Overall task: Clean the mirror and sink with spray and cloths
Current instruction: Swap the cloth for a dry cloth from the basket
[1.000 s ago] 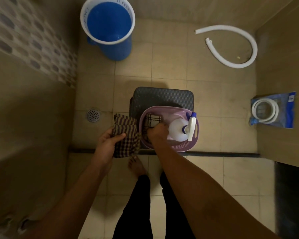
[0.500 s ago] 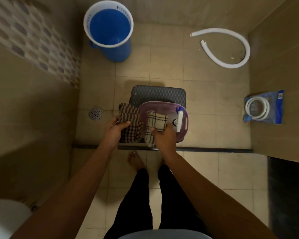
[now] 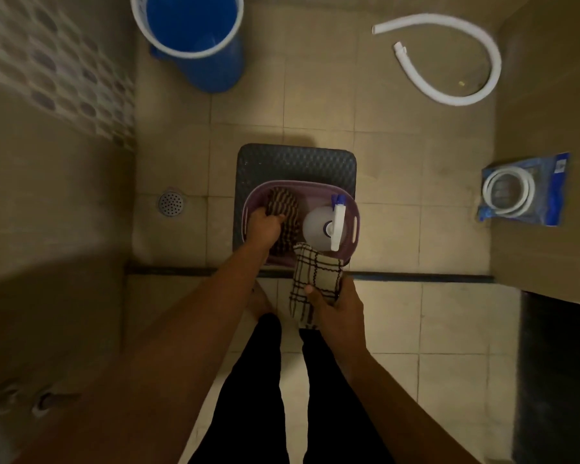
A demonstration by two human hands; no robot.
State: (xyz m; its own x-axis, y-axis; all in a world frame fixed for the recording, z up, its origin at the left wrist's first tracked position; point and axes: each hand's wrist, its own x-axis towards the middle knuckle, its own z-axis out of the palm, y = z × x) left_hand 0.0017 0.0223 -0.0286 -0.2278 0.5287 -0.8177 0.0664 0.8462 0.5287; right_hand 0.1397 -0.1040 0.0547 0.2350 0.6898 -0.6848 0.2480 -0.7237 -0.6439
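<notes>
A purple basket [image 3: 355, 218] sits on a dark stool [image 3: 295, 164] on the bathroom floor. Inside it lies a white spray bottle [image 3: 319, 226] with a white and blue trigger head. My left hand [image 3: 262, 223] is down in the basket's left half, gripping a dark brown striped cloth [image 3: 283, 204]. My right hand [image 3: 339, 308] holds a light checked cloth [image 3: 315, 272] just in front of the basket, above the dark floor sill. The mirror and the sink are out of view.
A blue bucket [image 3: 195, 38] with a white rim stands at the back. A loose white hose [image 3: 449, 92] curls at the back right. A packaged coiled hose [image 3: 519, 192] lies by the right wall. A floor drain [image 3: 170, 204] is left of the stool.
My left hand has carried the dark striped cloth from beside the basket into it. My right hand has drawn the light checked cloth out of the basket toward me.
</notes>
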